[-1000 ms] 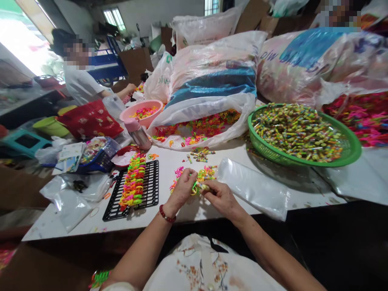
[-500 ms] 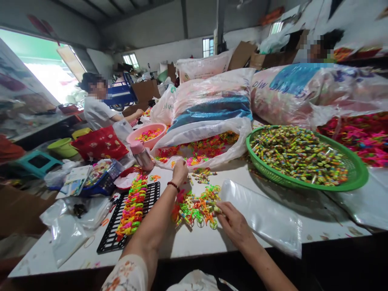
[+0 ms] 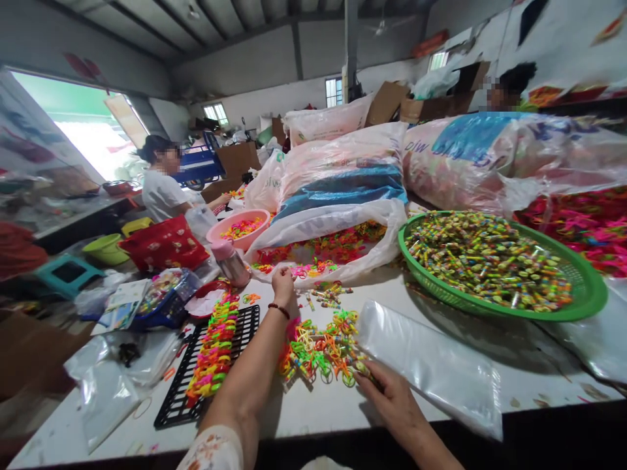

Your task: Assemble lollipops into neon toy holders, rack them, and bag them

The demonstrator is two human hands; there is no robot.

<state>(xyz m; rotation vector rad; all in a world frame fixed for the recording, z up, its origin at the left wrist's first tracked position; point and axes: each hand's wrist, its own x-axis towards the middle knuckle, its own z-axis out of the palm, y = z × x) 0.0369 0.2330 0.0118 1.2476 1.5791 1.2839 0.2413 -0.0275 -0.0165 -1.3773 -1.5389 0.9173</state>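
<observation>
My left hand reaches forward to the lip of an open plastic bag full of neon plastic pieces. Its fingers are bunched and point away from me, and what they hold is hidden. My right hand rests near the table's front edge. Its fingertips pinch a small piece at the right edge of a pile of colourful little toys. A few loose wrapped candies lie between the pile and the bag.
A black rack carrying a row of neon rings lies left of the pile. A stack of clear bags lies to its right. Behind are a green basket of candies, a pink bowl, a bottle, big sacks and a seated person.
My left hand left the work in front of me and stretched out to the open bag. My right hand stayed by the toy pile, and my view tilted upward.
</observation>
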